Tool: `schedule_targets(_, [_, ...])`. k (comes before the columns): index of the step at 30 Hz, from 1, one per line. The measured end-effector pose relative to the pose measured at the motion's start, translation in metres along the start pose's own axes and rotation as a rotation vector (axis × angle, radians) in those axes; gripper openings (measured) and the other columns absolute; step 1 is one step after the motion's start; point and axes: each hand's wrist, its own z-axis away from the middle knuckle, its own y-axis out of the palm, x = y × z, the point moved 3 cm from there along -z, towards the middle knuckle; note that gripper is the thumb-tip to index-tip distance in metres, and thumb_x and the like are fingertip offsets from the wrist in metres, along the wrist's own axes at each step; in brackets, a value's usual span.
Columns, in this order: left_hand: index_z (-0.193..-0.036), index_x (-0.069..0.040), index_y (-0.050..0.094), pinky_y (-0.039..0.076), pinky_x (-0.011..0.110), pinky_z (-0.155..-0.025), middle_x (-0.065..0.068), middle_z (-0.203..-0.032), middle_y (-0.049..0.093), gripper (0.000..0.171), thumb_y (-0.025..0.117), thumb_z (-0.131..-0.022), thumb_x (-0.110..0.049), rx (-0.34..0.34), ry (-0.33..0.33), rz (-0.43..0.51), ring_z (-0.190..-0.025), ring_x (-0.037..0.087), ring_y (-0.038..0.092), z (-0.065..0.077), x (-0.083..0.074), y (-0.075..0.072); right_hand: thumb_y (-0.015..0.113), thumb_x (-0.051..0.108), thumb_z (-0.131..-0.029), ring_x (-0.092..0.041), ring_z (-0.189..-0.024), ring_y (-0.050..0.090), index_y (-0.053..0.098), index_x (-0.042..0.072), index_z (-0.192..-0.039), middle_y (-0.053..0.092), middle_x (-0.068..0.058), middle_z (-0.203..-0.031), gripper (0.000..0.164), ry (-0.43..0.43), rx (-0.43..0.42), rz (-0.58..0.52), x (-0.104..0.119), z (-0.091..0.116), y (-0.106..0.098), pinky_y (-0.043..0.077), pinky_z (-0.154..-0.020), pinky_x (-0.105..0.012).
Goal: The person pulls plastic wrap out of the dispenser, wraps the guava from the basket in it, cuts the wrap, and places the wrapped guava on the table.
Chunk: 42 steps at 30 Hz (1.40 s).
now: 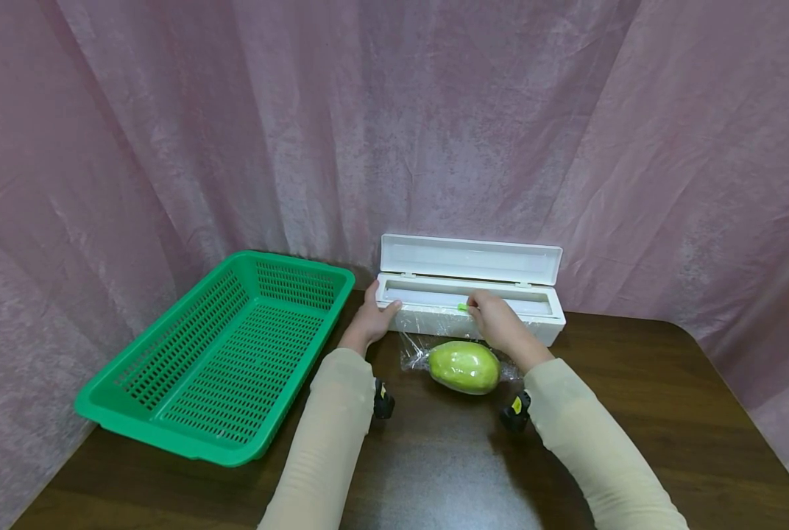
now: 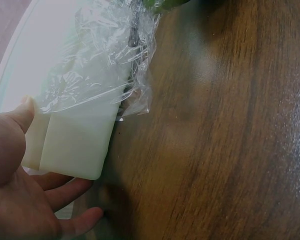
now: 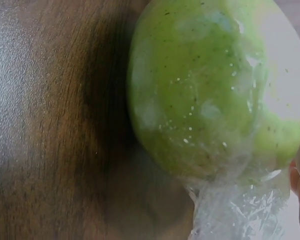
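A white cling film dispenser (image 1: pixel 474 324) stands on the table with its hinged lid raised, the film roll partly showing inside. My left hand (image 1: pixel 369 321) grips its left end, thumb on the top edge and fingers around the end; the left wrist view shows clear film (image 2: pixel 90 60) draped over its front. On the front rim, my right hand (image 1: pixel 497 324) pinches a small green slide cutter (image 1: pixel 463 307). Just in front lies an oval green fruit (image 1: pixel 464 366) covered in cling film, with loose film at both ends. In the right wrist view the fruit (image 3: pixel 205 95) hides most of that hand.
A large green plastic basket (image 1: pixel 235 450) stands on the left of the brown wooden table (image 1: pixel 447 471). Pink curtains (image 1: pixel 467 118) hang behind the table and along its sides. Each wrist bears a black camera.
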Motion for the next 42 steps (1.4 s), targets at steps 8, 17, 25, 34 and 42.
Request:
schedule_targets(8, [-0.152,-0.02,0.006,0.021,0.052,-0.114,0.023,-0.153,0.024,0.076,0.051,-0.095,-0.042,-0.013,0.005,-0.012,-0.14,0.039,0.024,0.0002,0.001,-0.0001,0.045,0.011,-0.099,-0.022,-0.082,0.054,0.054,0.002,-0.1,0.057,-0.011,-0.093,0.012,-0.014,-0.003,-0.003,-0.0031,0.0002,0.0019,0.048,-0.075,-0.038])
schedule_targets(17, [-0.153,-0.021,0.005,0.02,0.051,-0.115,0.021,-0.154,0.021,0.075,0.05,-0.096,-0.041,0.001,-0.004,-0.017,-0.142,0.037,0.022,-0.0003,0.0,0.001,0.049,0.015,-0.098,-0.021,-0.085,0.056,0.056,0.008,-0.1,0.059,-0.007,-0.094,0.011,-0.026,-0.037,0.126,-0.0039,0.0037,-0.0005,0.05,-0.073,-0.038])
schedule_targets(25, [-0.153,-0.021,0.004,0.019,0.051,-0.115,0.021,-0.155,0.02,0.077,0.051,-0.096,-0.04,0.004,-0.013,0.004,-0.143,0.037,0.02,0.0014,-0.0013,0.0004,0.048,0.015,-0.099,-0.021,-0.087,0.057,0.056,0.007,-0.102,0.06,-0.007,-0.095,0.013,-0.047,-0.035,0.152,-0.0048,0.003,-0.0003,0.05,-0.076,-0.039])
schedule_targets(34, [-0.153,-0.02,0.004,0.02,0.05,-0.115,0.021,-0.155,0.02,0.076,0.051,-0.096,-0.041,0.002,-0.006,0.002,-0.142,0.037,0.021,0.0011,-0.0006,0.0004,0.046,0.014,-0.099,-0.022,-0.087,0.057,0.055,0.005,-0.103,0.058,-0.009,-0.095,0.013,-0.063,-0.022,0.14,-0.0066,0.0032,-0.0001,0.05,-0.078,-0.04])
schedule_targets(42, [-0.153,-0.019,0.005,0.021,0.051,-0.114,0.025,-0.153,0.023,0.075,0.051,-0.097,-0.038,-0.002,0.011,-0.015,-0.141,0.039,0.023,0.0022,-0.0007,-0.0007,0.045,0.014,-0.1,-0.022,-0.083,0.055,0.054,0.005,-0.101,0.056,-0.009,-0.093,0.012,-0.064,-0.029,0.129,-0.007,0.0049,-0.0021,0.049,-0.076,-0.041])
